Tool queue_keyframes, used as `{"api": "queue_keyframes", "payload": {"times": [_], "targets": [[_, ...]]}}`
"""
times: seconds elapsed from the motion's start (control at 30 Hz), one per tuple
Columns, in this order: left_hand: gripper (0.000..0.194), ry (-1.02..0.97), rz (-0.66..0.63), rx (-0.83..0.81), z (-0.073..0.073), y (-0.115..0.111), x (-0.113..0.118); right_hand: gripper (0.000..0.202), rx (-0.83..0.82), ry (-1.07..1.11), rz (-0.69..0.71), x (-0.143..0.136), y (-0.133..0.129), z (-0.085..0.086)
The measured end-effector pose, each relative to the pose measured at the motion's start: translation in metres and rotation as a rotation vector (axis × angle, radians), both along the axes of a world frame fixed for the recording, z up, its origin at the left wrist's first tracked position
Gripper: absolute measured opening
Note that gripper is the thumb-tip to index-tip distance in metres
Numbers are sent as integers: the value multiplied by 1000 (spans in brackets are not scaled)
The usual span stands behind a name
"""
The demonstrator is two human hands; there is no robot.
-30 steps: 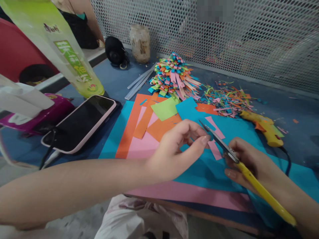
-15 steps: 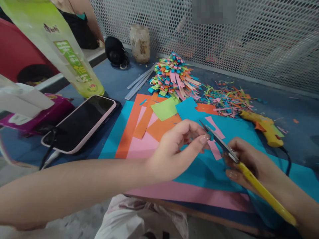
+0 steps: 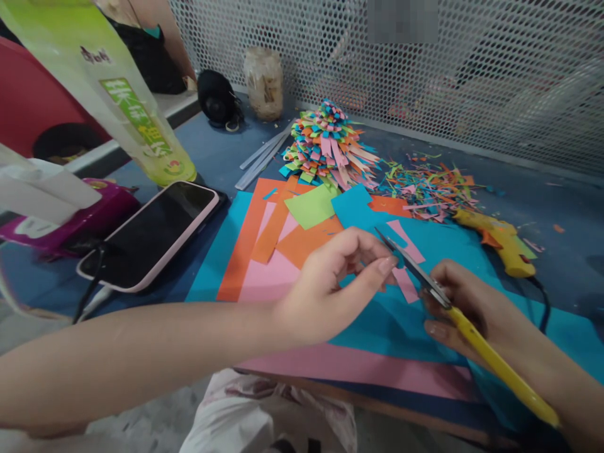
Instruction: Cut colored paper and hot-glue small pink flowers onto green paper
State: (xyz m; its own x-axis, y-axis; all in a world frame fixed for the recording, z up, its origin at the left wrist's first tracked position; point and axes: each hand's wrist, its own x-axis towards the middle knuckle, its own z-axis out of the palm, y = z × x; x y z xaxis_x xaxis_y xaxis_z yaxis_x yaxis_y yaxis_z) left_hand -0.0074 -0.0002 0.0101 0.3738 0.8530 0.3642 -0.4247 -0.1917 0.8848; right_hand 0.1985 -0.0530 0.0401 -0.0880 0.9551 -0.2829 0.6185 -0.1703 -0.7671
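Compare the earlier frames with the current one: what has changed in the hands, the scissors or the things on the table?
Nothing visibly changed beyond a tiny shift of the whole view. The right hand still holds the yellow-handled scissors, blades by the left hand's fingertips. The paper tree and glue gun stayed put.

Your left hand (image 3: 337, 283) covers most of the small blue piece (image 3: 399, 258) at its fingertips, so you can't make out its shape, and your right hand (image 3: 472, 308) hides part of the scissors' (image 3: 491, 355) grip. The top edge cuts off your bottle (image 3: 136, 119), the left edge crops the white plug (image 3: 42, 189), and whatever lies behind the perforated panel (image 3: 321, 56) is too blurred to tell.
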Motion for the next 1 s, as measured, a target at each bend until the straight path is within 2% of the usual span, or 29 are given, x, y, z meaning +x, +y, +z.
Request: {"api": "queue_keyframes", "payload": {"times": [0.2,0.37,0.57,1.0], "targets": [[12,-1,6,16,-2,0,-1,43,-11,-47,25,4,1,-2],[11,9,22,-1,-2,0,-1,43,-19,-76,99,12,3,-7],[10,26,41,8,0,0,-2,44,27,-97,42,5,-1,-4],[10,41,59,-16,2,0,-3,37,74,-141,128,17,4,-10]]}}
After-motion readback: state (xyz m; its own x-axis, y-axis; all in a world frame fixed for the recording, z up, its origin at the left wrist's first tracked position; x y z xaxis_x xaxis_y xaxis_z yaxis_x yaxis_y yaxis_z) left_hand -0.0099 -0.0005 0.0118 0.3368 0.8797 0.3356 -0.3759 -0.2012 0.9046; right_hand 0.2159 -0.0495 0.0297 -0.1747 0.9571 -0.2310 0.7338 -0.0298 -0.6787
